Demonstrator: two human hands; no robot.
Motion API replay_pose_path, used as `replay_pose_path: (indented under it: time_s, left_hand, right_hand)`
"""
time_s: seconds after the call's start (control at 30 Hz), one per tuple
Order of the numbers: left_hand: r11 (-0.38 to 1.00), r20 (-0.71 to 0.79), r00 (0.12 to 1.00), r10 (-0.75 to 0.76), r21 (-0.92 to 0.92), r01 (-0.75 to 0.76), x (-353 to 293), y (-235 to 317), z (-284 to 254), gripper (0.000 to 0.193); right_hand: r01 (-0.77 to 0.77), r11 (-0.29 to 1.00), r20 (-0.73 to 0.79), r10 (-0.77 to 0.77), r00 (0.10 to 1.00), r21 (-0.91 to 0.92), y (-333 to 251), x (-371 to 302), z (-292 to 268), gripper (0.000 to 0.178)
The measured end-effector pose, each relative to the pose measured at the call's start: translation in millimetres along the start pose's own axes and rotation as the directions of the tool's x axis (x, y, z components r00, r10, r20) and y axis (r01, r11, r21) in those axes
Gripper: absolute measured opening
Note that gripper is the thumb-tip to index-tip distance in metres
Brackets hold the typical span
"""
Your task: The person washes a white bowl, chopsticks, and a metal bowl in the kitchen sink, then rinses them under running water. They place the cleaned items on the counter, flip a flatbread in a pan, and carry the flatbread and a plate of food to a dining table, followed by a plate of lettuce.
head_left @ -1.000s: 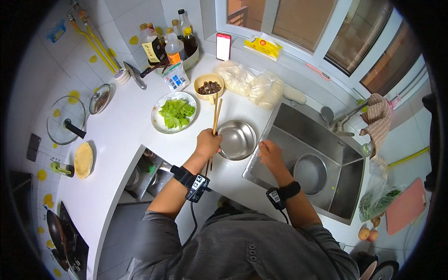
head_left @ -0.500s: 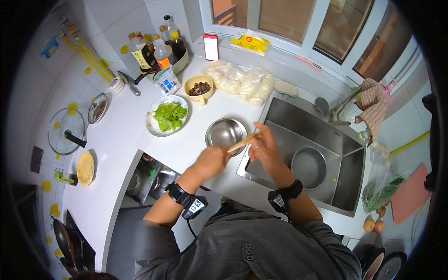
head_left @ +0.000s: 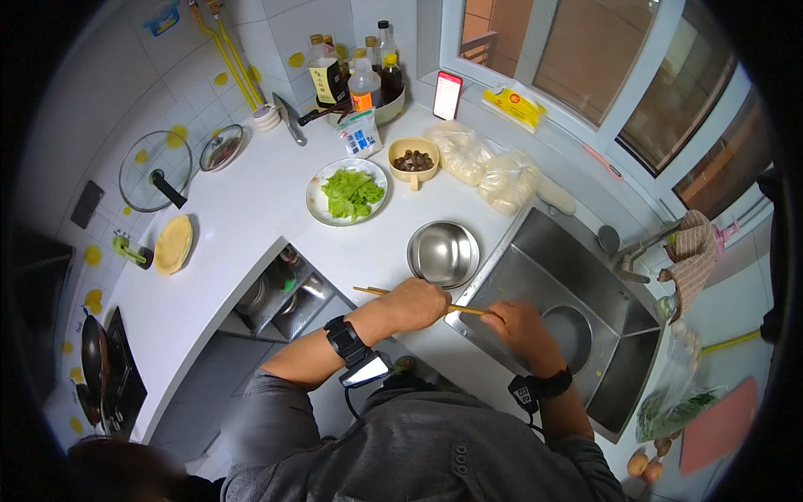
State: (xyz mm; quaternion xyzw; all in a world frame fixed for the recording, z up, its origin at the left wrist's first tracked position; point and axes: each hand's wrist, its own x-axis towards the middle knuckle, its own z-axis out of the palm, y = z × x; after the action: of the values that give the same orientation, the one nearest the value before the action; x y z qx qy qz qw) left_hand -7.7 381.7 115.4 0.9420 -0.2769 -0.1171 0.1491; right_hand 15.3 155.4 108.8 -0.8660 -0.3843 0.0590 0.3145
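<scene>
Gripping the chopsticks (head_left: 468, 310) in the left hand (head_left: 418, 304), with fingers closed around their middle; pinching their right end in the right hand (head_left: 520, 330), though blurring too much there to show each finger; pointing them just past nine and three o'clock; having the bowl (head_left: 443, 253) at one o'clock from the left hand; having the sink (head_left: 544, 247) at four o'clock from the bowl, partly beneath the right hand; showing lettuce (head_left: 352, 194) on a plate (head_left: 315, 199) at ten o'clock and two bags (head_left: 508, 181) at one o'clock from the bowl.
</scene>
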Motion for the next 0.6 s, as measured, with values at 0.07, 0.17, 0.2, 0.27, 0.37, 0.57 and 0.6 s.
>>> replay_pose_path:
  time_s: [0.07,0.17,0.2,0.27,0.37,0.57,0.6]
  left_hand:
    - [0.999,-0.046,0.998,0.045,0.013,-0.044,-5,0,-3,0.031]
    - [0.995,-0.11,0.989,0.103,0.02,-0.101,-19,-7,-11,0.037]
    - [0.994,-0.12,0.987,0.11,0.027,-0.107,-25,-11,-14,0.039]
    - [0.995,-0.126,0.987,0.099,0.039,-0.095,-38,-18,-19,0.039]
    - [0.995,-0.127,0.989,0.079,0.063,-0.072,-55,-26,-22,0.04]
    - [0.99,-0.211,0.973,-0.09,-0.129,0.063,-91,-62,-19,0.039]
    - [0.973,-0.229,0.966,-0.122,-0.218,0.072,-99,-70,-18,0.038]
  right_hand:
    - [0.039,0.998,-0.01,-0.04,0.999,-0.049,1,-3,-1,0.02]
    - [-0.074,0.996,0.052,0.072,0.996,0.045,7,-10,-7,0.021]
    - [-0.07,0.993,0.044,0.066,0.997,0.094,10,-13,-10,0.022]
    - [-0.148,0.976,0.063,0.14,0.988,0.159,13,-17,-17,0.022]
    - [-0.258,0.934,0.189,0.214,0.958,0.249,15,-18,-24,0.023]
    - [-0.279,0.916,0.279,0.198,0.94,0.289,9,1,-4,0.026]
    - [-0.233,0.918,0.238,0.16,0.958,0.322,8,5,1,0.027]
